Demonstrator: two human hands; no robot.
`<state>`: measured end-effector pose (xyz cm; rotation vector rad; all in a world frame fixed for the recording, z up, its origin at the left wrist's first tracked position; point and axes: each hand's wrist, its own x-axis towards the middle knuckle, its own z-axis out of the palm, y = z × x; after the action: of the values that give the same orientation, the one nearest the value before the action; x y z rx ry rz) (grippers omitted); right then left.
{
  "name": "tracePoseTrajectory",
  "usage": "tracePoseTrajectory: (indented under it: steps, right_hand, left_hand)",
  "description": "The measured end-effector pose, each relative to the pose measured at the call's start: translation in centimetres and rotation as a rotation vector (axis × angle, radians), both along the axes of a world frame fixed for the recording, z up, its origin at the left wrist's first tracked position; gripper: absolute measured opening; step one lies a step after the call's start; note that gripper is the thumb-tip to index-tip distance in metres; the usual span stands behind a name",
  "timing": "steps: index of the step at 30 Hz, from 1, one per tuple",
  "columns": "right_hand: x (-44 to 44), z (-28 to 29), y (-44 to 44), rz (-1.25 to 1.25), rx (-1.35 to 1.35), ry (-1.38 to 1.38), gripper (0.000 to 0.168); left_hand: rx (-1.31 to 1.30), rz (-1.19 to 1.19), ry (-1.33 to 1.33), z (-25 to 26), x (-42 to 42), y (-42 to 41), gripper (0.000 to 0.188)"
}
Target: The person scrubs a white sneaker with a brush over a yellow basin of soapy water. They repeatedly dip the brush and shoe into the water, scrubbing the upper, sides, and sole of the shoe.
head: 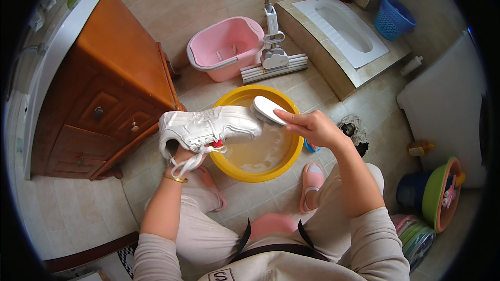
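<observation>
My left hand is inside the opening of a white lace-up shoe, holding it up on its side; most of the fingers are hidden in it. Suds cling to the shoe's upper side, and its laces hang over my wrist. Pinched in my right hand is a white scrubbing brush, its grey bristles at the far right end of the shoe. Below both stands a yellow plastic basin of cloudy, sudsy water.
A pink tub and a sponge mop stand beyond the basin. At the left is a wooden cabinet; at the upper right, a raised squat toilet. Dark-and-white shoes lie right of the basin, with stacked basins farther right.
</observation>
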<state>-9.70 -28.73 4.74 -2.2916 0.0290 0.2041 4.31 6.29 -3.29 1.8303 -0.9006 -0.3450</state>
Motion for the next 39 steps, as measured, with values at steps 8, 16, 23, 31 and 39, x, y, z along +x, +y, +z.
tracePoseTrajectory:
  steps: [8,16,23,31,39]
  right_hand:
    - [1.1,-0.5,2.3,0.144,-0.137,-0.149,0.042]
    - [0.5,-1.3,2.5,0.169,-0.057,-0.126,0.04]
    - [-2.1,-3.0,0.6,0.138,0.099,-0.221,0.042]
    - [2.3,-0.3,4.5,0.154,-0.093,-0.234,0.041]
    - [-1.3,-2.4,0.8,0.129,0.14,-0.231,0.043]
  left_hand:
    - [0.308,-0.24,-0.407,3.4,-0.8,-0.7,0.045]
    - [0.268,-0.102,-0.48,2.7,-0.5,-0.9,0.034]
    - [0.258,-0.088,-0.455,3.6,-0.1,0.6,0.032]
    - [0.272,-0.184,-0.545,1.7,-0.6,-3.4,0.039]
    - [0.247,0.027,-0.524,2.3,1.2,2.6,0.04]
